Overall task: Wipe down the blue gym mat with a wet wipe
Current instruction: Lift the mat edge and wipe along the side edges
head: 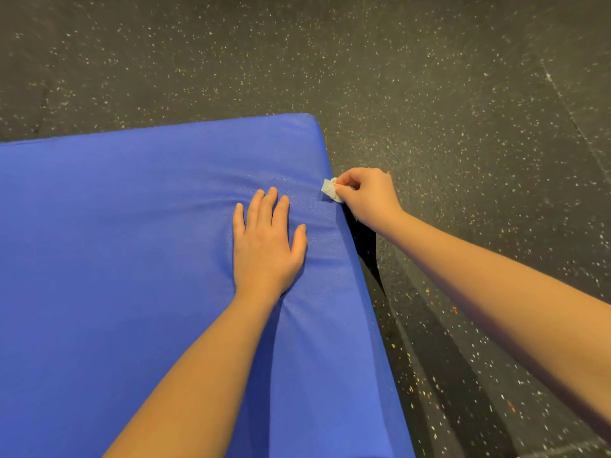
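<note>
Looking down at floor (463, 94) — dark, flecked with pale specks and a few coloured ones, taking up the whole far side and the right side of the scene, with a faint seam line running down at far right.

Facing mat (115, 242) next: blue, thick, smooth-skinned, lying on floor and filling the left and near part of the scene. Rounding off at its far right corner near the middle, with the right edge running from that corner toward the near side. Creasing softly around the pressed spot close to that edge.

Reaching in from the near side with both bare forearms, the left one over mat, the right one over floor.

Pressing left hand (267, 246) palm down on mat, a little left of the right edge, fingers (264, 206) straight and slightly spread, pointing far, thumb out to the right, holding nothing.

Holding right hand (367, 196) just beside mat's right edge, to the right of left hand and slightly farther, fingers curled in, thumb and fingertips pinching wipe (329, 188).

Showing only a little of wipe — small, white, crumpled, sticking out to the left of the pinching fingers, seeming to touch mat's top face right at its right edge, nearer than the far corner.
</note>
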### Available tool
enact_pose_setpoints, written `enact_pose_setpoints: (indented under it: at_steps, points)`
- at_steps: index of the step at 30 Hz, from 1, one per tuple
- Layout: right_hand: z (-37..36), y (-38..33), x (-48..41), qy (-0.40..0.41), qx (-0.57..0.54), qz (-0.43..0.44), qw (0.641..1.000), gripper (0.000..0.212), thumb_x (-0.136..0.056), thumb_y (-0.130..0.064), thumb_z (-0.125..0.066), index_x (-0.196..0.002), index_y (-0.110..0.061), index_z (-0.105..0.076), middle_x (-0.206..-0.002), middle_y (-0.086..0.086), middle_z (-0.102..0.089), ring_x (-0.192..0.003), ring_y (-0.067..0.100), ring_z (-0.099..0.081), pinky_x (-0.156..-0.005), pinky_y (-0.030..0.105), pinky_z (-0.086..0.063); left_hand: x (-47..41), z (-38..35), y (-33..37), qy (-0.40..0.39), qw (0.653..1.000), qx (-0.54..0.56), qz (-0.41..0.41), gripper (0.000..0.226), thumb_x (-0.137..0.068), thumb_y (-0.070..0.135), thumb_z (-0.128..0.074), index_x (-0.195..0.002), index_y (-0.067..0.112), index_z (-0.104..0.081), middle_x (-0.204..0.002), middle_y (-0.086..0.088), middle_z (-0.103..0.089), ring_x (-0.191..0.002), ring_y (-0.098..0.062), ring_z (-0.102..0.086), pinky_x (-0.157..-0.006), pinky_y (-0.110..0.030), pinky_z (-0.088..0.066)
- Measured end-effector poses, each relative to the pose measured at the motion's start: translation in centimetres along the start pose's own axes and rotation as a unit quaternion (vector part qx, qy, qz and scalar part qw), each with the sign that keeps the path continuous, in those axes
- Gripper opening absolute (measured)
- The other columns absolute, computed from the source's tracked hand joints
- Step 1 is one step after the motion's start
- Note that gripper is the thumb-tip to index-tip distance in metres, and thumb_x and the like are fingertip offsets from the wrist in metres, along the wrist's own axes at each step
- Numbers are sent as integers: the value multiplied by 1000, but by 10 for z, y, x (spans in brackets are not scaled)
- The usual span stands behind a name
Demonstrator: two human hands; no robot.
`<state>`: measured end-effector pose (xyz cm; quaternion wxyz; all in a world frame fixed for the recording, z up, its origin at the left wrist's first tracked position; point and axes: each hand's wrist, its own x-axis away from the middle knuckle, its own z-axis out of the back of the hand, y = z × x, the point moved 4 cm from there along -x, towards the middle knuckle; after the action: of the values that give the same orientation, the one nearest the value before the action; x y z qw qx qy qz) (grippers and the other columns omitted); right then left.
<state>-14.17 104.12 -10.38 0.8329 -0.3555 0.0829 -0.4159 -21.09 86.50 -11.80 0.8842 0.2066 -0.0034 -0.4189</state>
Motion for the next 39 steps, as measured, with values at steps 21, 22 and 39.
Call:
enact_pose_setpoints:
  at_steps: [21, 22, 39]
  points:
    - [0, 19, 91, -32, -7, -4, 999, 25, -82, -24, -69, -61, -24, -54, -66, -5, -52, -72, 20, -54, -61, 30, -32, -3, -5, 8, -79, 990, -119, 18, 68, -91, 42, -14, -143, 6, -40, -153, -12, -33, -143, -29, -25, -110, -57, -20]
    - [0, 20, 92, -27, -12, -5, 1000, 24, -82, -24, -68, -62, -23, -55, -68, -5, -52, -75, 22, -56, -63, 31, -34, 0, -4, 10, -89, 988, -125, 36, 71, -90, 43, -10, -145, 7, -38, -155, -12, -30, -144, -29, -24, -110, -57, -20]
    - [10, 26, 111, -72, -4, -7, 997, 19, -83, -18, -63, -65, -13, -62, -67, 3, -58, -69, 17, -49, -59, 28, -26, 80, 1, 32, -66, 993, -97, 17, 58, -93, 40, -31, -141, 10, -47, -151, -11, -38, -142, -28, -28, -114, -53, -21]
